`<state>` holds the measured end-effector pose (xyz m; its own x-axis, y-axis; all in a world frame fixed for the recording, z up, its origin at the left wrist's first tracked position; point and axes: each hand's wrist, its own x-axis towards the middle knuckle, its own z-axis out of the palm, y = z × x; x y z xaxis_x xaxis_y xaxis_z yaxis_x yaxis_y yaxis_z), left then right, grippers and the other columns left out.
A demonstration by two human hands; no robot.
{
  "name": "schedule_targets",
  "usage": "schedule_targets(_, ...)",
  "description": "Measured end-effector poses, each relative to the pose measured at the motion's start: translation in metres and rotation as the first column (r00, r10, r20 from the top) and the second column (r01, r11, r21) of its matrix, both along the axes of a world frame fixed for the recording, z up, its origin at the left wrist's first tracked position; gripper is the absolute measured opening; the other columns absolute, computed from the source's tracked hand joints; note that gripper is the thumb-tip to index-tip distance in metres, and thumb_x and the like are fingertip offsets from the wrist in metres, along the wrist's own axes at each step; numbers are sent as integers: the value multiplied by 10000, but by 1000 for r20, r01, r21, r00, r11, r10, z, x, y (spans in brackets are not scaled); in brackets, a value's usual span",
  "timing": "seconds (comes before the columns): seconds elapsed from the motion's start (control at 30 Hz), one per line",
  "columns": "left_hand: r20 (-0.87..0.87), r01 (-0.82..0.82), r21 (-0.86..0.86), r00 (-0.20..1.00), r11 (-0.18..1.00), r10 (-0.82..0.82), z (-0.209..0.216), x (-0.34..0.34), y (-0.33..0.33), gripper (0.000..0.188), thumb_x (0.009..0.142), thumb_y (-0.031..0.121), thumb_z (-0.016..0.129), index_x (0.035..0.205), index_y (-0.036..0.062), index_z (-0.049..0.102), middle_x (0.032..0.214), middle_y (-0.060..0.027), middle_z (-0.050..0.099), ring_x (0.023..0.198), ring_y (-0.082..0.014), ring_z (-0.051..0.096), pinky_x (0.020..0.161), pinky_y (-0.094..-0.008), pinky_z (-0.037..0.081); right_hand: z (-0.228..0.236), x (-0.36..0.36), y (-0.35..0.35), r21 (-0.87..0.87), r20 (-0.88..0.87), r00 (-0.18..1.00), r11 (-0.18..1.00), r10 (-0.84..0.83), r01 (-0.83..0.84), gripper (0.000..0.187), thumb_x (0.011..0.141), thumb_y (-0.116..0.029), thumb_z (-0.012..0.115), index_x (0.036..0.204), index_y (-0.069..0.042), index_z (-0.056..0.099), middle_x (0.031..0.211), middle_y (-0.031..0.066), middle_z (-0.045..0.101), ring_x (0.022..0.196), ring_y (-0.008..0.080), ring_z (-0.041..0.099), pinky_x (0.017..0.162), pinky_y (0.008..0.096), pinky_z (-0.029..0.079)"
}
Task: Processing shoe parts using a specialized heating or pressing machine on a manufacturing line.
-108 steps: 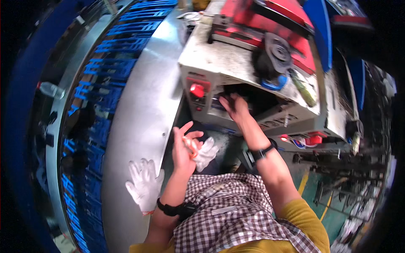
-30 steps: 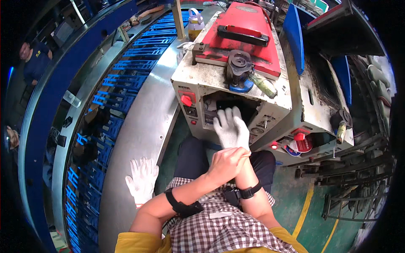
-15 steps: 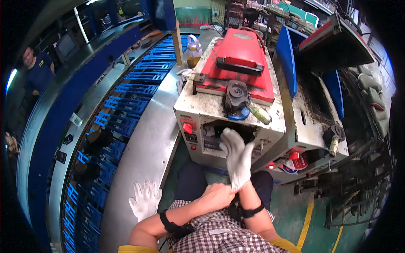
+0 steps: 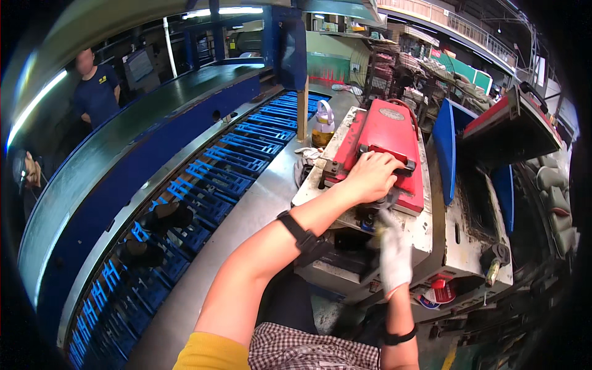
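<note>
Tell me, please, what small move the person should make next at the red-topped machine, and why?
Probably press the red lid down with the left hand, once the gloved right hand is drawn back. The bare left hand lies on the handle bar of the lid, while the white glove reaches up to the machine's front just under that lid, where it could be caught.

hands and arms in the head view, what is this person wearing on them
The left hand is bare, with a black band round the wrist and a yellow sleeve high on the arm. The right hand wears a white fabric glove with a grubby fingertip area, and a black wristband sits below the glove's cuff. The forearm between is uncovered.
</note>
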<state>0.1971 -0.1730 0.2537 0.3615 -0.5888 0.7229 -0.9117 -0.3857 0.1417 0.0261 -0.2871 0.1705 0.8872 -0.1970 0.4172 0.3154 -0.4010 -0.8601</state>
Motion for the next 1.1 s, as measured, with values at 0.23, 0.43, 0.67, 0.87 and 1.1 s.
schedule_targets(0.23,-185,-60,382,973,922,139,42,25,-15,498,851,107,601,1343,181,615,1234,-160,664,1212,-382,596,1021,-590,394,-10,30,66,-191,25,987,970,158,-150,648,1015,-180,553,1617,-141,316,1421,241,591,1253,419,610,1065,418,472)
schedule_targets(0.43,-249,54,335,968,941,33,116,57,-13,518,847,210,691,1362,199,627,1298,-132,697,1255,-338,628,1057,-434,474,-50,22,71,-167,460,888,981,-14,102,337,809,66,649,1120,-62,680,1033,135,698,926,311,685,848,384,551)
schedule_targets(0.67,329,-254,14,914,967,236,136,100,-37,649,843,286,640,1480,193,557,1413,-182,609,1339,-346,559,1137,-472,408,-12,49,114,-683,185,887,704,423,-194,385,753,-16,665,1122,-119,690,978,150,663,861,329,682,715,437,559)
schedule_targets(0.87,221,-80,2,972,997,77,172,74,-26,536,921,293,616,1401,64,553,1296,-218,633,1240,-392,580,1042,-461,481,-45,79,134,-921,-59,903,326,425,-213,190,934,-122,588,1084,-84,698,1027,125,644,900,334,685,778,438,569)
schedule_targets(1.1,-292,220,-120,924,968,-247,97,-46,133,463,979,179,652,1416,47,576,1281,-105,674,1186,-213,637,1052,-374,491,-148,26,98,168,-180,901,915,394,-367,217,1003,-208,653,1167,-68,676,980,53,723,920,186,701,742,341,549)
